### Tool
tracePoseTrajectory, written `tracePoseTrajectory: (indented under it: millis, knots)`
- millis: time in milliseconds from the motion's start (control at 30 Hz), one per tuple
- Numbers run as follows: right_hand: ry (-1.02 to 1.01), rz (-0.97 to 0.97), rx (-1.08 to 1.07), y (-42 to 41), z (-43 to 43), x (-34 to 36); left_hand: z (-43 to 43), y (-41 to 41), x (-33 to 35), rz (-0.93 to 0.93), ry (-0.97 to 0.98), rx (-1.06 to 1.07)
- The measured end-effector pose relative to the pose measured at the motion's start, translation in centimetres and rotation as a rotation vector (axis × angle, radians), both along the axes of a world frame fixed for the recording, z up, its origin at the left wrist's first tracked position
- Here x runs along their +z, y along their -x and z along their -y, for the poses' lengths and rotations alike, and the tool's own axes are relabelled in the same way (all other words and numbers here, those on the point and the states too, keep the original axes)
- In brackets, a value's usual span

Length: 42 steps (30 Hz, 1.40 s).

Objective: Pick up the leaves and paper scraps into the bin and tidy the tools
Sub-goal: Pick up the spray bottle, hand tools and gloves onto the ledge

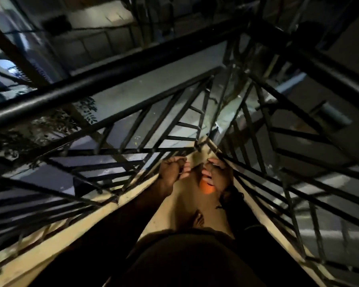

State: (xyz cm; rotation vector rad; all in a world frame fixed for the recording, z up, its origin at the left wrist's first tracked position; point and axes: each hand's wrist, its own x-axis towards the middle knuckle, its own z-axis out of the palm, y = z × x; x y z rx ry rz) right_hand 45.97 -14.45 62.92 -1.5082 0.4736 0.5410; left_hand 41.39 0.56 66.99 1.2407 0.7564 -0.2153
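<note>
I look down into the dim corner of a balcony with a pale floor (187, 195). My left hand (171, 171) reaches to the base of the left railing with its fingers curled. Whether it holds a scrap is too dark to tell. My right hand (217, 175) is low by the right railing and grips a small orange object (206, 187) in its palm. A dark clump (230, 196), perhaps leaves, lies just behind that hand. No bin shows.
Black metal railings (133, 141) with slanted bars close in on both sides and meet at the corner ahead. A thick black handrail (112, 79) crosses above. My bare foot (198, 219) stands on the narrow floor strip. Foliage (50, 125) shows beyond the left railing.
</note>
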Motion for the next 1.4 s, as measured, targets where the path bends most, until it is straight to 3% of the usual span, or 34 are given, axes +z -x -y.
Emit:
tracePoseTrajectory:
  millis: [333, 733, 1067, 1400]
  knots:
    - [-0.029, 0.074, 0.335, 11.5, -9.2, 4.3, -7.5, 18.5, 2.2, 0.113, 0.049, 0.531]
    - [-0.100, 0.105, 0.958, 30.4, -25.2, 7.5, -16.1, 41.5, 4.0, 0.175, -0.015, 1.183]
    - [-0.114, 0.092, 1.523, 42.0, -41.3, 6.7, -22.8, 54.9, 4.7, 0.152, -0.092, 1.731]
    - [-0.210, 0.082, 1.915, 55.5, -52.3, 8.0, -27.2, 64.6, 6.4, 0.156, -0.114, 2.189]
